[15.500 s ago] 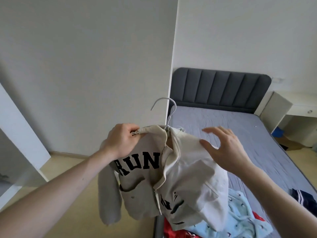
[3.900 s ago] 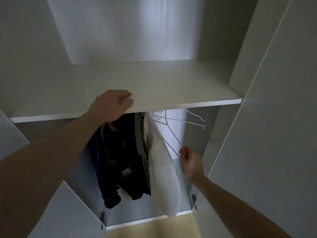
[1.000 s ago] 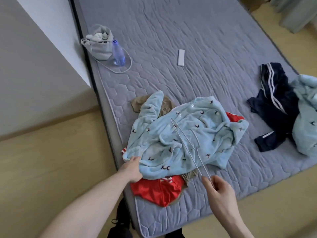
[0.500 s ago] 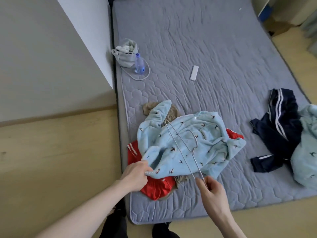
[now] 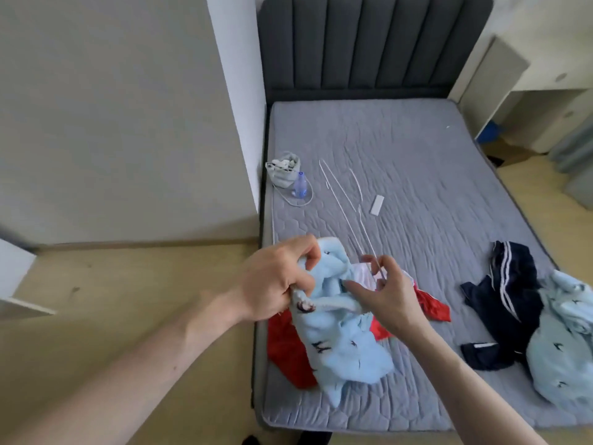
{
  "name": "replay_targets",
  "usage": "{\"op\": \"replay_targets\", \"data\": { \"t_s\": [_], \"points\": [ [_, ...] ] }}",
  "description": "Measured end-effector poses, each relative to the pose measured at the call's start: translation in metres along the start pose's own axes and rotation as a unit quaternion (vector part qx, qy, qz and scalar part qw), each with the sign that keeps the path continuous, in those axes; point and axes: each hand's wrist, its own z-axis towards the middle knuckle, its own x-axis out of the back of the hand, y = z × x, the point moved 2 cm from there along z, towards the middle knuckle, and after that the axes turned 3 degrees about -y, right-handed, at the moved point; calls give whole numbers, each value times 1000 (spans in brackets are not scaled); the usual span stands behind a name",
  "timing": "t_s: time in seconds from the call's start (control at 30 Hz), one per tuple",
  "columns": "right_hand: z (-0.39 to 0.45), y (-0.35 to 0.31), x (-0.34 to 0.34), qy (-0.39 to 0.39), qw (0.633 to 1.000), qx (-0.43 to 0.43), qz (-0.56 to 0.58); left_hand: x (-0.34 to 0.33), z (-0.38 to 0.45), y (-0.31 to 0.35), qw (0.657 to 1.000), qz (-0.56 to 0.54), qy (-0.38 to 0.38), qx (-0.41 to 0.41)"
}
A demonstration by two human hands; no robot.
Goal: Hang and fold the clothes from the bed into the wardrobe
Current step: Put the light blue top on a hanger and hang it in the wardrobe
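Fleecy pale-blue fabric fills the near part of the view: a light blue fleece top (image 5: 340,342) with small dark motifs is lifted off the foot of the bed (image 5: 417,162), bunched between both hands. The left hand (image 5: 276,277) has its fingers curled tight round a gathered fold at the garment's upper edge. The right hand (image 5: 385,287) pinches a thin wire hanger (image 5: 345,207) between thumb and forefinger, its other fingers spread loosely against the fleece; the hanger slants up and away over the mattress, with its hook at the far end. A glimpse of white-pink lining shows at the opening between the two hands, which looks like the neck or a sleeve hole.

Under and beside the fleece lies a red garment (image 5: 288,348), still on the mattress. Further right sit a navy garment with white stripes (image 5: 510,300) and, touching it, a second light blue fleece piece (image 5: 564,348). Further up the bed are a white remote-like bar (image 5: 376,204), and near the wall a small grey pouch (image 5: 284,170) beside a clear water bottle (image 5: 299,186).

As a judgement, the task is well short of finished: the hanger is not yet inside the blue top, and at least three more pieces wait on the bed. The wardrobe itself is not clearly in view.
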Motion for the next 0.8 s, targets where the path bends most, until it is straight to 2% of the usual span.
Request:
{"op": "replay_targets", "data": {
  "t_s": [0.13, 0.23, 0.33, 0.43, 0.5, 0.57, 0.63, 0.7, 0.8],
  "points": [
    [-6, -57, -36, -67, 995, 64, -33, 51, -25, 17, 999, 42, -5, -29],
    [-16, -87, -67, -83, 990, 108, -36, 81, -56, 9, 998, 65, 14, -10],
    [-31, -108, -88, -64, 992, 109, 14, 104, -102, -12, 987, 131, 55, 76],
    [-53, -131, -105, -55, 989, 123, 61, 110, -160, -27, 959, 169, 46, 224],
    [-69, -144, -119, -63, 985, 128, 94, 96, -199, -31, 940, 113, 24, 322],
    [-81, -154, -134, -65, 984, 124, 112, 69, -232, -21, 916, -70, 71, 389],
    [-92, -161, -148, -64, 983, 121, 123, 35, -254, -2, 852, -248, 136, 441],
    [-102, -167, -160, -55, 983, 120, 126, 2, -267, 12, 807, -286, 155, 493],
    [-116, -173, -168, -43, 983, 125, 126, -33, -279, 15, 789, -290, 155, 519]
  ]
}}
